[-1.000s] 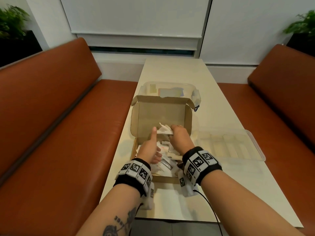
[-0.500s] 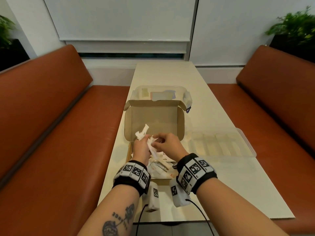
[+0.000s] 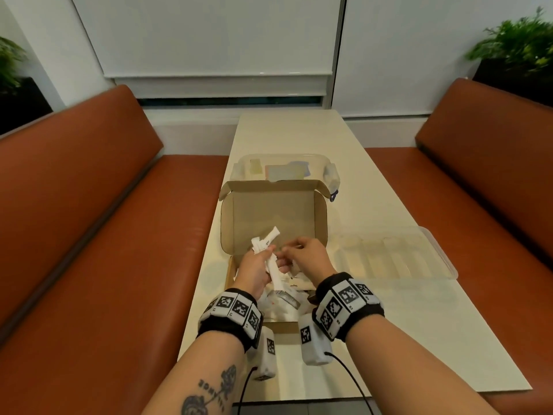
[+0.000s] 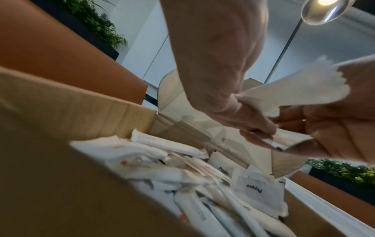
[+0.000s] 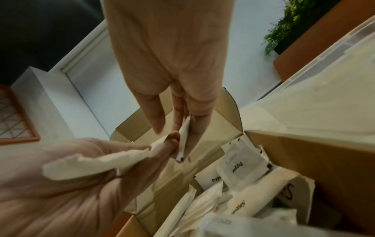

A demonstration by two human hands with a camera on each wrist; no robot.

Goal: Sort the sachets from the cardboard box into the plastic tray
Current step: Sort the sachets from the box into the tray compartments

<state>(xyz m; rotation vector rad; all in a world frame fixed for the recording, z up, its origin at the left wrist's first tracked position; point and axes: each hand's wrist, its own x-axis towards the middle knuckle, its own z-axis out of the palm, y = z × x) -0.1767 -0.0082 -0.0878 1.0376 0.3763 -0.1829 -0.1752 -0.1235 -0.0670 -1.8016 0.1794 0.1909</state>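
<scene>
The open cardboard box [image 3: 269, 217] stands before me with its lid up, and loose white sachets [image 4: 255, 189] fill its floor. Above it my left hand [image 3: 254, 272] grips a fan of white stick sachets [image 3: 266, 244], also seen as sachets [image 5: 95, 163] in the right wrist view. My right hand [image 3: 303, 254] is beside it and pinches one small flat sachet [image 5: 184, 136] between its fingertips, close against the left fingers. The clear plastic tray [image 3: 443, 259] lies to the right of the box, its long compartments looking bare.
A clear lidded plastic container [image 3: 284, 169] sits right behind the box lid. The narrow cream table [image 3: 389, 339] runs between two orange-brown benches [image 3: 89, 235]. Cables hang from my wrist units at the near table edge.
Both hands have risen out of the box. The white stick sachets have gone from my right hand into my left, and my right fingers now pinch a single sachet.
</scene>
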